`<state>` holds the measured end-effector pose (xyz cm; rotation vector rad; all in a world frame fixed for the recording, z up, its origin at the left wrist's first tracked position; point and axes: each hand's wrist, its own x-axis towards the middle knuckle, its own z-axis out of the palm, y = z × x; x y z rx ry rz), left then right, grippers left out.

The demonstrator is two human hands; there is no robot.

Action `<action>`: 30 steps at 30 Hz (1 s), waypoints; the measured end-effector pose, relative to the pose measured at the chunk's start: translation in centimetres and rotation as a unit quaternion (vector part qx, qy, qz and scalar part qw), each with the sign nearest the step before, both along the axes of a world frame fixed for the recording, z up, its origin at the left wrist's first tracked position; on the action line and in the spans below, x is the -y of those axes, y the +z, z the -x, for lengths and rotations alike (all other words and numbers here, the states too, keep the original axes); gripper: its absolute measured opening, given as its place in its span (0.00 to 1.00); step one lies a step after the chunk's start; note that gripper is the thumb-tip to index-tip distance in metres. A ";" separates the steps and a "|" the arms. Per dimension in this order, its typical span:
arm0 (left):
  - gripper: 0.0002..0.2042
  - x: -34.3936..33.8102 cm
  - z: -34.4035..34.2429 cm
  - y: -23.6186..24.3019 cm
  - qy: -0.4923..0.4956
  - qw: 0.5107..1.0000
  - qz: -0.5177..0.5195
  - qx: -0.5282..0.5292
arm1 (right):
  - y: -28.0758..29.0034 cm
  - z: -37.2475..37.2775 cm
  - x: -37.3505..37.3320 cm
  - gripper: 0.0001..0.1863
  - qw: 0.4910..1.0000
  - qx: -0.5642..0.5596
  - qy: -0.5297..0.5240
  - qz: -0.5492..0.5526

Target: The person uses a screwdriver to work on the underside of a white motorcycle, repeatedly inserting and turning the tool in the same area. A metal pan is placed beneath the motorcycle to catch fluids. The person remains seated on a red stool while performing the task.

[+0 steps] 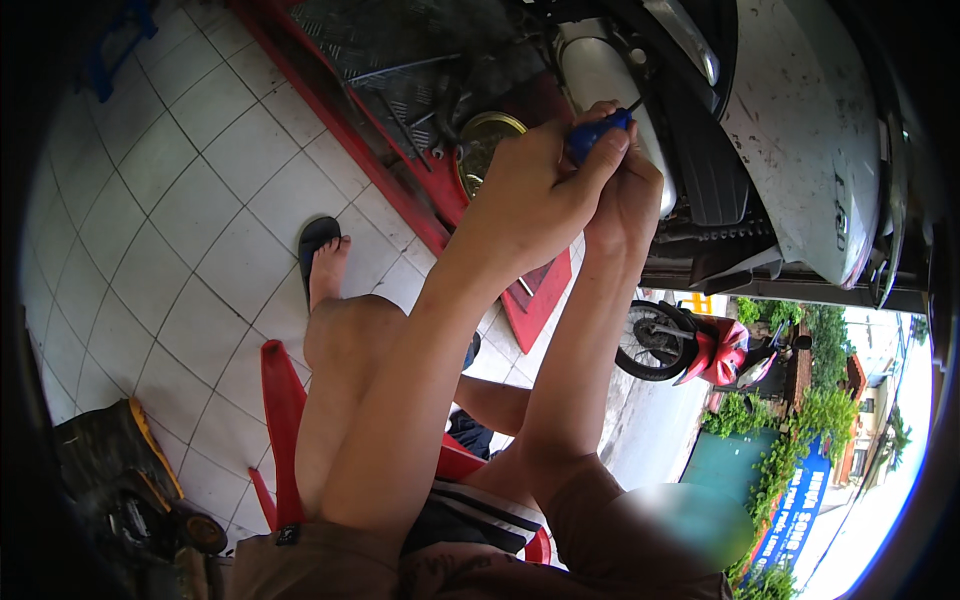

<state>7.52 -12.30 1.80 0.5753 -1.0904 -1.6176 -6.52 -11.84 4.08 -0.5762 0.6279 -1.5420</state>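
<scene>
My left hand (553, 178) and my right hand (627, 195) meet at the top centre, both closed round the blue handle (590, 133) of a tool, likely a screwdriver. Its thin dark shaft (634, 105) points up and right at the underside of a motorbike with a scuffed silver body panel (795, 140). A pale metal part (594, 67) and a dark chain area (720, 235) sit just beside my hands; whether the shaft's tip touches the bike is too small to tell.
A red-framed metal platform (335, 130) holds wrenches and a brass-coloured bowl (480, 130). I sit on a red plastic stool (275, 400) on white tiles, a sandal (315, 240) on one foot. A black-and-yellow bag (110, 450) lies lower left. A red motorbike (715, 350) stands outside.
</scene>
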 end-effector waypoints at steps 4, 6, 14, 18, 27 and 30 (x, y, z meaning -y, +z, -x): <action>0.19 -0.2 -0.5 0.4 -0.008 0.999 -0.001 0.035 | -0.3 -0.1 -0.1 0.12 1.000 0.017 -0.005 0.012; 0.17 -0.2 0.0 -0.3 0.074 0.986 0.101 0.111 | -0.5 -0.2 -0.4 0.12 0.998 0.058 0.006 0.021; 0.11 -0.2 -0.6 -0.4 0.169 0.936 0.213 0.224 | -1.6 0.8 -0.8 0.14 0.987 -0.028 -0.079 -0.134; 0.11 -0.3 -0.4 -0.4 0.146 0.924 0.239 0.260 | -2.1 0.8 -0.8 0.13 0.983 -0.049 -0.114 -0.132; 0.19 -0.5 0.4 -1.3 -0.145 0.969 0.048 0.197 | -1.2 1.9 -2.3 0.13 0.989 -0.079 -0.111 -0.063; 0.23 -0.9 0.0 -0.3 -0.252 0.956 -0.031 0.150 | -1.3 2.7 -2.8 0.15 0.994 -0.102 -0.031 -0.022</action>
